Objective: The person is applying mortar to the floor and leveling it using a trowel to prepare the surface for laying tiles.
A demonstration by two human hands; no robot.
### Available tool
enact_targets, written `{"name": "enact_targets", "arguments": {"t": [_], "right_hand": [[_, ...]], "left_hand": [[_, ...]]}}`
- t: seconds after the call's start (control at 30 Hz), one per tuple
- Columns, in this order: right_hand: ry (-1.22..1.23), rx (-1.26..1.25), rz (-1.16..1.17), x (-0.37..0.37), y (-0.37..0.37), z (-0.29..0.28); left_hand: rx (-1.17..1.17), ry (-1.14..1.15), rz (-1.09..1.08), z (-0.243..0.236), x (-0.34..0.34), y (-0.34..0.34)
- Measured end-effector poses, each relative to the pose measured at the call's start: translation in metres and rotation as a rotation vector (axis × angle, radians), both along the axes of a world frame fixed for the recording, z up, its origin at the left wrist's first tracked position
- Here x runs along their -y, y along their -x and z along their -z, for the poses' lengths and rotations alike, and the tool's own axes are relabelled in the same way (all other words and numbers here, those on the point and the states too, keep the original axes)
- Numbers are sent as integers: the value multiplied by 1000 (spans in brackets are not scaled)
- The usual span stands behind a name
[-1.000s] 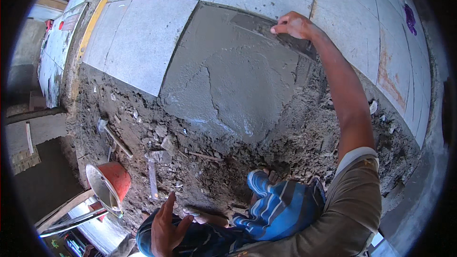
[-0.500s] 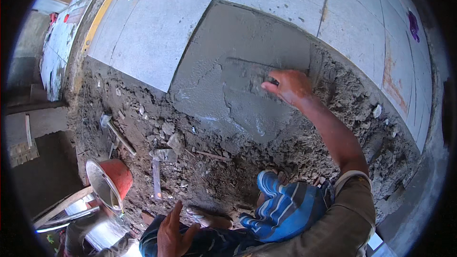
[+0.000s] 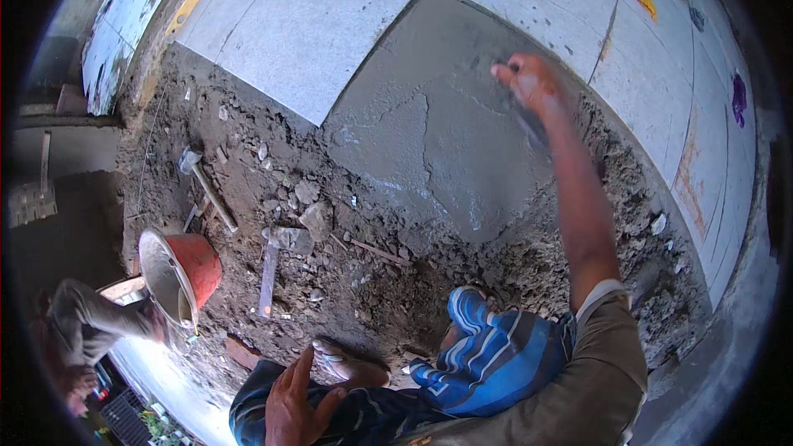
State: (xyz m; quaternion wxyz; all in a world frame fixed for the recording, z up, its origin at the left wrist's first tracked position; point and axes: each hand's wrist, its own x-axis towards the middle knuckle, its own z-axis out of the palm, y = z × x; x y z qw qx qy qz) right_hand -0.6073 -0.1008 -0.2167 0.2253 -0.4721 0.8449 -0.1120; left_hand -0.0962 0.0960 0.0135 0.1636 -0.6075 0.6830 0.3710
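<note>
The right hand was pressed onto the grey mortar bed, fingers curled; whether anything was gripped could not be told. The left hand was laid open on the knee. A hammer, loose stones and a red bucket were scattered across the rubble nearby.

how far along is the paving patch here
Done: grey paving slabs lie set around the gap, and a mortar bed fills it. In hand: the right hand is on the bed's far side, left hand on the knee. Left: the bed shows a crack and bears no slab; rubble remains alongside.
</note>
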Motion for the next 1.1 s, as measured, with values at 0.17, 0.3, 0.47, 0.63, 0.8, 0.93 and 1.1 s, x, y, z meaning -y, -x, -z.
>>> {"name": "enact_targets", "arguments": {"t": [0.17, 0.3, 0.47, 0.63, 0.8, 0.93, 1.1], "right_hand": [[-115, 28, -173, -70, -86, -12], [-91, 37, 73, -107, -54, -10], [122, -180, 256, -95, 47, -6], [62, -70, 107, -80, 19, 11], [-84, 72, -177, -86, -95, 10], [-133, -1, -529, -86, -145, -5], [-30, -70, -177, -16, -86, -3]], "left_hand": [[-37, -18, 9, -4, 6, 2], [-61, 8, 55, -4, 6, 2], [-48, 46, 95, -2, 1, -5], [-143, 83, 111, -1, -3, -9], [-146, 73, 96, -3, -6, -10], [-142, 67, 56, -8, -10, -14], [-115, 97, 45, -13, -20, -20]]}}
